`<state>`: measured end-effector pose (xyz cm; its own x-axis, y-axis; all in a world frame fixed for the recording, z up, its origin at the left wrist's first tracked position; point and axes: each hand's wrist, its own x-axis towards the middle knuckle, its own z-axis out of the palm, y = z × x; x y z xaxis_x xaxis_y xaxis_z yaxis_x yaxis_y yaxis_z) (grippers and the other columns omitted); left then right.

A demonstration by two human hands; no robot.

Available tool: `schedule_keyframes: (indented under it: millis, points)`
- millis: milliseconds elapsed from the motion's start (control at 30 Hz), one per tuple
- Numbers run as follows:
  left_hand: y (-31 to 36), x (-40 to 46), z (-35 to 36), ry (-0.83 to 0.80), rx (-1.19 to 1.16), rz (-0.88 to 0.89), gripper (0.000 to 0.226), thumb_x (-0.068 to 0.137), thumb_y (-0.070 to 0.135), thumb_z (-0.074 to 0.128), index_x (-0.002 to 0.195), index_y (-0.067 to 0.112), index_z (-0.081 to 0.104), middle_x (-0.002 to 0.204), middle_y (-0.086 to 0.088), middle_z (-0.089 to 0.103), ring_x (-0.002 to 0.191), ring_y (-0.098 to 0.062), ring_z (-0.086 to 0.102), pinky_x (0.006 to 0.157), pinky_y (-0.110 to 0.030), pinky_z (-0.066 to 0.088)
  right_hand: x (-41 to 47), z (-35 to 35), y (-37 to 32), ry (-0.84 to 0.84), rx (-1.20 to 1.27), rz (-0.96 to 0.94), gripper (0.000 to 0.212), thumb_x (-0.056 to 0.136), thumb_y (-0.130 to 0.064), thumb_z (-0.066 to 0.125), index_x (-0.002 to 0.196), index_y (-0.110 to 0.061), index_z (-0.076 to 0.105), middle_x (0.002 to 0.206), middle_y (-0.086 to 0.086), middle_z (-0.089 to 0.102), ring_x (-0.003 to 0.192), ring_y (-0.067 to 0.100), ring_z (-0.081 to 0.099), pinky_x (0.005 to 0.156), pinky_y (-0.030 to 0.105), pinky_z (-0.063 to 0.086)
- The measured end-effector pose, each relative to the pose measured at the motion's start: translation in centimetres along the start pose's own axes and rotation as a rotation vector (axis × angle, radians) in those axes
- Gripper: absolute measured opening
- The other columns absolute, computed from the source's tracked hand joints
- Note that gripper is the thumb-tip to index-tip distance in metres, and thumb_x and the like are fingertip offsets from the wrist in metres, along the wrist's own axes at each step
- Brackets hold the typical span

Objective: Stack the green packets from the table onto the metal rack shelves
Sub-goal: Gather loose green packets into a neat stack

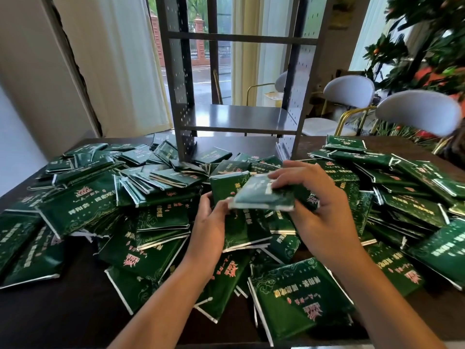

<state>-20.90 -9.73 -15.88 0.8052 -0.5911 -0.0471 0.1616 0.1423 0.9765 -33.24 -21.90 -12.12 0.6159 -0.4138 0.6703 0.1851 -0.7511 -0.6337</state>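
Head view. Both hands are raised over the middle of a dark table point(63, 311). The left hand point(210, 222) pinches the near-left corner of a green packet point(261, 195), thumb on top. The right hand point(319, 205) grips the same packet from its 3 o'clock side, fingers curled over the far edge. The packet is blurred, tilted, held above the pile of packets point(151, 222), which sprawls across the table from 9 o'clock to 3 o'clock. The metal rack point(234, 117) stands at 12 o'clock beyond the pile, and its lower shelf shows bare grey surface. Two pale chairs point(417, 109) sit at 2 o'clock beside a leafy plant point(432, 41).
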Motion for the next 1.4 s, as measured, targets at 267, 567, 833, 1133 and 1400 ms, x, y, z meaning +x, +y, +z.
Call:
schedule_keyframes:
  millis: [267, 567, 833, 1133, 1400]
  points:
    - [0.3, -0.5, 0.0, -0.097, -0.017, 0.011, 0.041, 0.086, 0.042, 0.069, 0.121, 0.024, 0.056, 0.11, -0.003, 0.072, 0.109, -0.026, 0.068, 0.097, -0.049, 0.053, -1.1, 0.5, 0.9, -0.263, 0.099, 0.189, 0.057, 0.084, 0.023, 0.055, 0.081, -0.029, 0.078, 0.145, -0.021, 0.052, 0.145, -0.008, 0.027, 0.112, 0.006, 0.023]
    - [-0.3, -0.2, -0.3, 0.003, -0.049, 0.042, 0.025, 0.096, 0.024, 0.063, 0.121, 0.026, 0.058, 0.108, -0.005, 0.074, 0.087, -0.016, 0.075, 0.063, -0.024, 0.057, -0.6, -2.2, -1.1, -0.538, -0.299, 0.286, 0.021, 0.09, -0.024, 0.071, 0.1, -0.038, 0.059, 0.1, -0.018, 0.061, 0.094, 0.001, 0.058, 0.09, 0.03, 0.053]
    - [0.0, -0.7, 0.0, -0.033, 0.058, 0.092, 0.027, 0.099, 0.024, 0.058, 0.125, 0.027, 0.053, 0.109, -0.001, 0.072, 0.086, -0.012, 0.074, 0.062, -0.023, 0.057, -1.1, -3.1, -2.7, -0.724, -0.389, 0.318, 0.034, 0.091, -0.045, 0.068, 0.12, -0.027, 0.062, 0.103, -0.016, 0.061, 0.093, 0.003, 0.059, 0.085, 0.028, 0.052]
    - [0.1, -0.8, 0.0, -0.057, 0.09, 0.107, 0.033, 0.099, 0.025, 0.058, 0.131, 0.029, 0.05, 0.112, 0.002, 0.072, 0.092, -0.011, 0.074, 0.073, -0.029, 0.058, -1.8, -3.0, -3.0, -1.07, -0.612, 0.458, 0.082, 0.065, -0.063, 0.083, 0.136, -0.046, 0.045, 0.122, -0.019, 0.042, 0.12, 0.013, 0.039, 0.103, 0.041, 0.043]
    - [0.2, -1.0, 0.0, -0.049, 0.137, 0.13, 0.039, 0.098, 0.029, 0.061, 0.134, 0.03, 0.048, 0.117, 0.007, 0.069, 0.103, -0.01, 0.07, 0.096, -0.04, 0.054, -2.1, -3.3, -1.8, -0.738, -0.442, 0.507, 0.041, 0.077, -0.039, 0.085, 0.109, -0.027, 0.062, 0.097, -0.009, 0.064, 0.085, 0.014, 0.064, 0.076, 0.032, 0.054]
